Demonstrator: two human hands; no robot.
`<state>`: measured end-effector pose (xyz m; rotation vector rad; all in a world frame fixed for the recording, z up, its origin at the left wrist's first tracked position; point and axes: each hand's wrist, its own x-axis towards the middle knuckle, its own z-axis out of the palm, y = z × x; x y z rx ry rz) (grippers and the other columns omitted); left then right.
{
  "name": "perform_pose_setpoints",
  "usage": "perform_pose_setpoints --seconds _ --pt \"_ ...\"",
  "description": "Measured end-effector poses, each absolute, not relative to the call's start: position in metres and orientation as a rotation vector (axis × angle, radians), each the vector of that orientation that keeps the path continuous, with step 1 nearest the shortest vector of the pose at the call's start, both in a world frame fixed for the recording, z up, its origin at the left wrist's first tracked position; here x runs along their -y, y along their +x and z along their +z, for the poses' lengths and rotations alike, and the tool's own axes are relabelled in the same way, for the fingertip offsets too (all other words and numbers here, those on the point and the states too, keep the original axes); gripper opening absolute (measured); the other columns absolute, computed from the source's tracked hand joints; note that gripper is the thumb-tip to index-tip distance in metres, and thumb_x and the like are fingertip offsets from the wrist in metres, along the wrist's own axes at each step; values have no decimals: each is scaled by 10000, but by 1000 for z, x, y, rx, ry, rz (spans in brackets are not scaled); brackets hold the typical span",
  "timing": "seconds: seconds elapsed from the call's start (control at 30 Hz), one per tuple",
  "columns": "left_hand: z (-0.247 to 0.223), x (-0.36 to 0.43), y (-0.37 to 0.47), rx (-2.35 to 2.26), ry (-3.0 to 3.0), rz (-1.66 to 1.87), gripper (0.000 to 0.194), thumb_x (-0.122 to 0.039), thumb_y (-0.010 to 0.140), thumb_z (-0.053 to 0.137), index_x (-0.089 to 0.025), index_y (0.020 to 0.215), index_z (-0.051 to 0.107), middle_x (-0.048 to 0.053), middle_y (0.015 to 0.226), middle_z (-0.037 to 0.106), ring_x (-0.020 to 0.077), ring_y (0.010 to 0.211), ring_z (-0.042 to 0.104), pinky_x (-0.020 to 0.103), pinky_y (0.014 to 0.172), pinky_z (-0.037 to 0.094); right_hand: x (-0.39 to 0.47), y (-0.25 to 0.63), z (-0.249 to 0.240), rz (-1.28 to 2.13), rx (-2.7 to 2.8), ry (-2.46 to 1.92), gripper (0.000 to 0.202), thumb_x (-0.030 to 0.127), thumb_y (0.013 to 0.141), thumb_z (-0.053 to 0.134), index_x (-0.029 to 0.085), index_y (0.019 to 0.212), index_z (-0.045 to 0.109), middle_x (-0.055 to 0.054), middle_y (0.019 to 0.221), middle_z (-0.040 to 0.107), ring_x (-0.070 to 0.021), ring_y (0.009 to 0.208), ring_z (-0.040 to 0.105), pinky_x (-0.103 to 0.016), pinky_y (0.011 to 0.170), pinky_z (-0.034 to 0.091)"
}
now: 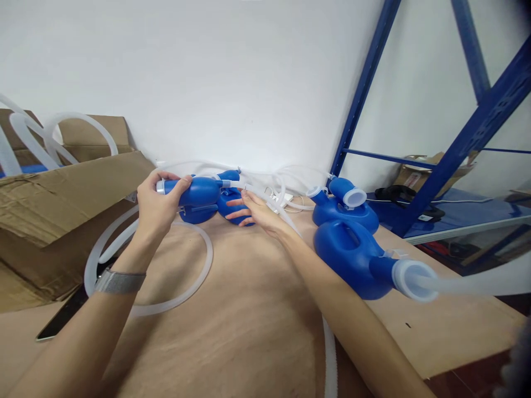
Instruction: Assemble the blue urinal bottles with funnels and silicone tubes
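Observation:
My left hand [160, 202] is wrapped round a blue bulb-shaped plastic urinal head [203, 191], held level above the table. At its left end sits a whitish collar, and a narrow nozzle points right. A translucent hose [265, 196] runs from near that nozzle, though whether it is joined I cannot tell. Beside the hose is my right hand [263, 213], its fingers spread and the tip of one finger close to or touching the hose. Behind and below the hands stand blue urinal bottles [234, 207], partly hidden.
Two more blue urinal bottles [352, 254] [346, 213] stand at right, the nearer with a hose in its mouth. A cardboard box [74, 204] with hoses is at left. A phone [66, 312] lies beside it, near a coiled hose [207, 260]. Blue shelving [440, 193] rises at right.

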<state>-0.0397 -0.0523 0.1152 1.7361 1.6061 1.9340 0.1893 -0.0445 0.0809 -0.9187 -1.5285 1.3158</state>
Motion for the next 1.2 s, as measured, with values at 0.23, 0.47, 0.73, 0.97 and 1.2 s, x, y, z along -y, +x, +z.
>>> perform_pose_setpoints --seconds 0.23,0.47,0.73,0.97,1.2 --pt "114 51 -36 -1451 1629 1975 312 -450 689 813 -197 756 644 -18 792 615 163 735 546 306 675 448 34 170 54 1466 1179 -552 224 446 1059 516 263 1134 622 -27 1125 736 -148 882 751 -209 618 527" --pt "109 47 -39 -1469 1665 1932 307 -474 700 802 -218 729 636 -9 763 595 177 727 549 302 654 440 23 169 45 1402 1218 -516 266 479 947 703 215 959 672 -16 917 756 -134 791 740 -222 665 562" --pt "115 58 -31 -1477 1800 1898 304 -487 719 795 -225 753 645 1 783 617 192 750 563 332 713 460 29 165 52 1383 1224 -559 302 479 855 810 194 892 715 -2 792 745 -125 733 743 -235 745 603" --pt "107 56 -31 -1433 1784 1891 302 -496 761 779 -238 755 621 1 786 602 205 764 586 333 674 479 35 170 63 1356 1318 -635 240 395 901 785 181 816 717 -8 723 741 -110 672 725 -202 702 590" --pt "98 57 -34 -1325 2071 2069 259 -440 787 788 -260 872 623 8 895 691 241 881 662 401 885 507 41 171 74 1479 1281 -703 221 330 942 755 165 804 703 -8 710 730 -85 631 692 -167 664 569"
